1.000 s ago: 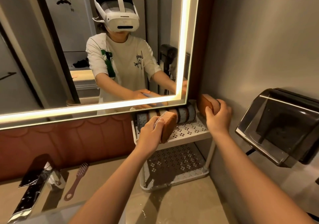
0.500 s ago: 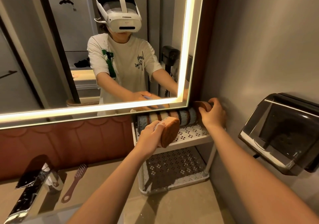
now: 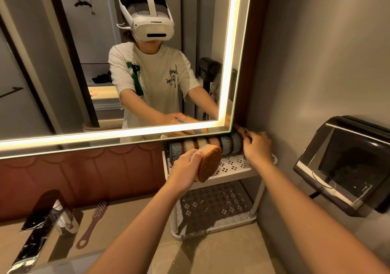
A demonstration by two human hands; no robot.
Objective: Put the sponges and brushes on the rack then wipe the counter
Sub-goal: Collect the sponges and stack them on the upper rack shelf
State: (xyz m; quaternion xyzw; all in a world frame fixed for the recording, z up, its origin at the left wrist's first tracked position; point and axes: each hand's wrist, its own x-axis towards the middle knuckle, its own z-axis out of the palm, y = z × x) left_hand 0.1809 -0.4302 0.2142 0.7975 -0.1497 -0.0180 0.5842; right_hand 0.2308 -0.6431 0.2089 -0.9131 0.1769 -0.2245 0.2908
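Grips an orange sponge (image 3: 210,164) in the clenched fingers of the left hand (image 3: 185,168), stood on edge, long axis near upright, broad face turned right, just in front of the rack (image 3: 232,175) and its upper shelf. Meets with the right hand (image 3: 258,149) the right end of the row of sponges (image 3: 202,145), laid left to right along that shelf; pinching or only touching, cannot tell. Farther left, flat on the counter (image 3: 221,252): a brush (image 3: 92,224), bristles toward the wall.

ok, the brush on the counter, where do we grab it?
Probably pinch the brush at mid-handle from above. It lies flat, bristle head toward the wall, looped end nearest; the faucet crowds its left, so come from the right.
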